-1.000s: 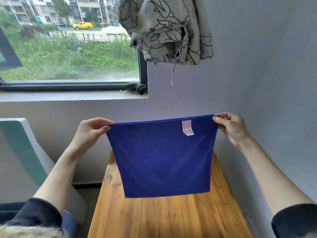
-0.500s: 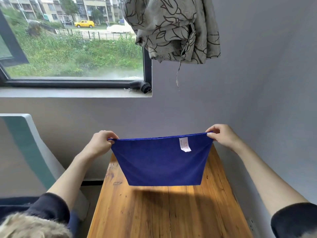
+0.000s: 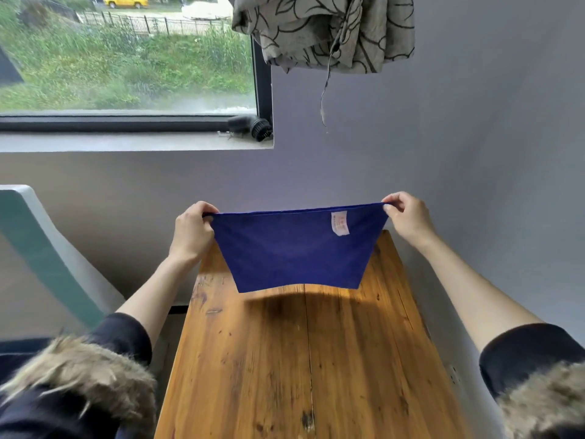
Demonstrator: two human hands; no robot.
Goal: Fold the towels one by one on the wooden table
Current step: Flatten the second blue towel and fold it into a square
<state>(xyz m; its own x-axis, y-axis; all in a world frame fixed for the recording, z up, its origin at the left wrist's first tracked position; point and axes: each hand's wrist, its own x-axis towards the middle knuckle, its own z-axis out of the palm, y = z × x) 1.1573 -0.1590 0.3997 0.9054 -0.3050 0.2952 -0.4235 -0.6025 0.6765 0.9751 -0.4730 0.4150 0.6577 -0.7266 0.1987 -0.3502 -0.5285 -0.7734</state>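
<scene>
The wooden bench (image 3: 316, 359) fills the lower middle of the view, its long planks running away from the person toward the grey wall, and no other towel shows on the part of it in sight. Above its far end hangs the blue towel (image 3: 294, 251), stretched taut along its top edge and held in the air, its lower edge just above the boards or perhaps brushing them (the dark shadow beneath suggests a small gap, though that cannot be settled from here). The left hand (image 3: 191, 231) grips the towel's upper left corner with its fingers curled round the cloth, and the right hand (image 3: 408, 217) pinches the upper right corner between thumb and fingers. A small white care label (image 3: 339, 222) sits near the top edge on the right side, facing the person. Judging by this, the step in hand is the spreading of one towel before its first fold. The next move calls for lowering the cloth flat onto the boards with both corners kept level, so that the lower edge lands straight and square to the planks and no crease is trapped underneath; uneven tension between the two corners would likely skew the fold.
</scene>
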